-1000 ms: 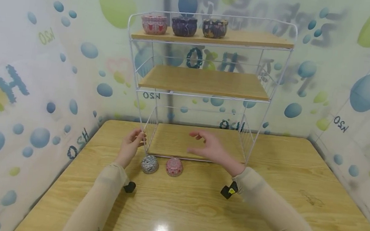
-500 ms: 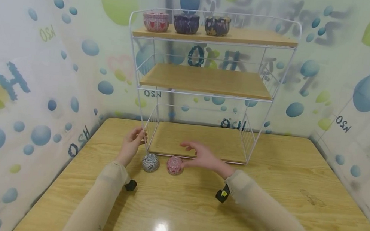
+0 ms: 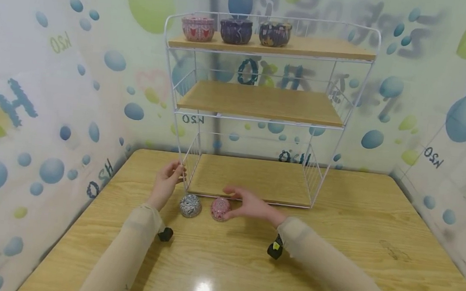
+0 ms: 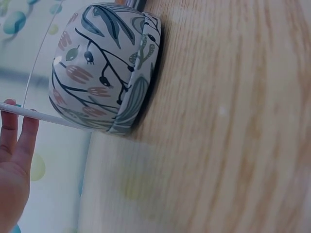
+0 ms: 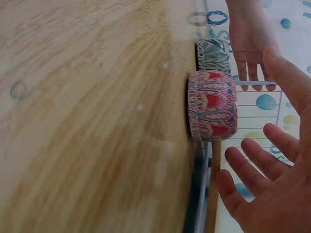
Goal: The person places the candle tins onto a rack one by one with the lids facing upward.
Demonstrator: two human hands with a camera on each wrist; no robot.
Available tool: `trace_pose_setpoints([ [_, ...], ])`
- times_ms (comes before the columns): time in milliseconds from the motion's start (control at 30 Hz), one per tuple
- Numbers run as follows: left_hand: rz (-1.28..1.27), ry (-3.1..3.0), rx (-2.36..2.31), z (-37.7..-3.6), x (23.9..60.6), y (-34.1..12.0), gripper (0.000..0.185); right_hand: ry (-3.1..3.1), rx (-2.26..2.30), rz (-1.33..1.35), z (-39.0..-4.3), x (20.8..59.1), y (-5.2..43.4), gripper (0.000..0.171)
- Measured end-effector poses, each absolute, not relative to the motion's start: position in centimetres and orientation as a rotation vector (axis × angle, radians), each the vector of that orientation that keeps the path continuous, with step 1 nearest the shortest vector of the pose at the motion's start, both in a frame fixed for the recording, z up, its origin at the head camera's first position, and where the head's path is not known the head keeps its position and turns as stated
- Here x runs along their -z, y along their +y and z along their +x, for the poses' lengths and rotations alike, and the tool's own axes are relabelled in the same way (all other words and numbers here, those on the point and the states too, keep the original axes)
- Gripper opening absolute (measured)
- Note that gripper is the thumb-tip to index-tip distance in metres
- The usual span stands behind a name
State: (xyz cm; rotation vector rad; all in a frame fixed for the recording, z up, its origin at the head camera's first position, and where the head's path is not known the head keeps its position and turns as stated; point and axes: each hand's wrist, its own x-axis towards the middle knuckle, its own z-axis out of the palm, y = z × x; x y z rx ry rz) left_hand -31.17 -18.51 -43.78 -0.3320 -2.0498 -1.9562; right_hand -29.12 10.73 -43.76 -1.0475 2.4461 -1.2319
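Two small tins on the table [image 3: 333, 251], just in front of the wire rack [image 3: 324, 174]: grey tin [image 3: 190, 205] left, pink tin [image 3: 220, 208] right, near each other. Right hand [image 3: 248, 205] spread wide beside the pink tin, fingers [image 5: 252, 165] apart from it in the wrist view. Left hand [image 3: 166, 183] pinches the rack's front left post. Three more tins [image 3: 236, 31] on the top shelf

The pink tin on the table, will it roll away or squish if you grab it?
Probably neither. The pink tin sits flat on the table, low and wide, so it likely slides rather than tips. It looks like hard metal, so probably stiff and light. The right hand is spread beside it, apparently not yet gripping.
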Motion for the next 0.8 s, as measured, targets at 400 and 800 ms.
trace_pose_setpoints([
  [400,-0.331,-2.029,1.965,-31.4,44.2,-18.6,0.026,2.385,1.224,-1.056,-29.2,44.3,10.0,0.079],
  [800,-0.345,-2.037,1.971,-31.5,44.2,-18.6,0.039,2.428,1.134,-1.072,-29.6,44.9,9.4,0.075],
])
